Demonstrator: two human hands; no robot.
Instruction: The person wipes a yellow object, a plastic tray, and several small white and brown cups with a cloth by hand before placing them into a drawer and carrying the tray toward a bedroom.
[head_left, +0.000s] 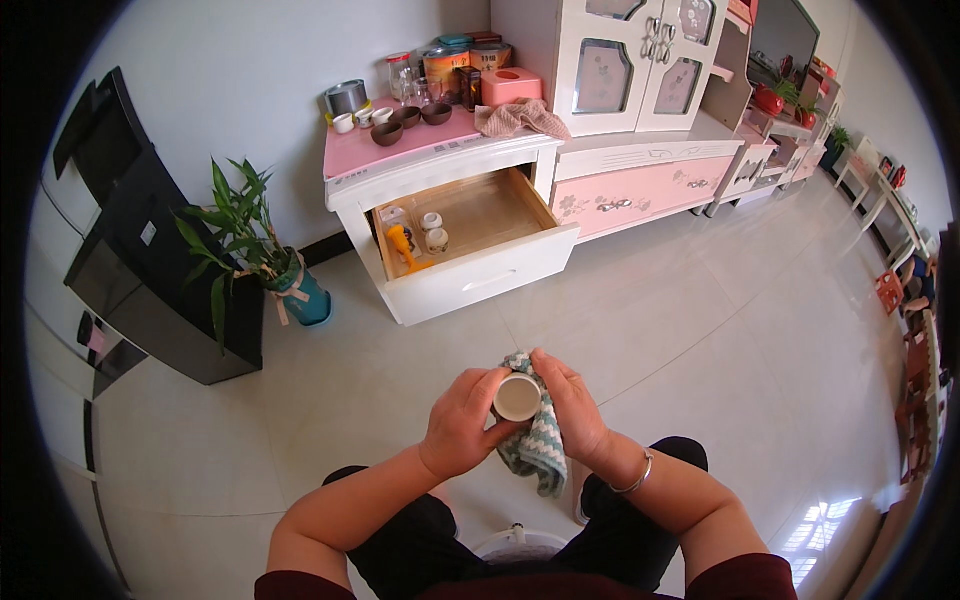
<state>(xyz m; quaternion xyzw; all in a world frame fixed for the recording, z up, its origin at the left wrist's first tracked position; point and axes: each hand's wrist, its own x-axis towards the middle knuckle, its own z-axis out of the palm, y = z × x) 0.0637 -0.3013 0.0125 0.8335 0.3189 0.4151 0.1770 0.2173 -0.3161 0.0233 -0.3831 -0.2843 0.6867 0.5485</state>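
A small white cup is held over my lap with its round opening facing the camera. My left hand grips it from the left, thumb below and fingers along the rim. At its right side my right hand holds a green and white striped cloth against the cup; the cloth's lower end hangs down. Ahead, two small white cups and an orange plastic item lie in the open drawer. Brown bowls and small white cups stand on the pink cabinet top.
Jars, tins, a pink tissue box and a pink cloth occupy the cabinet top. A potted plant stands left of the drawer, beside a black appliance. Part of a person shows at the far right.
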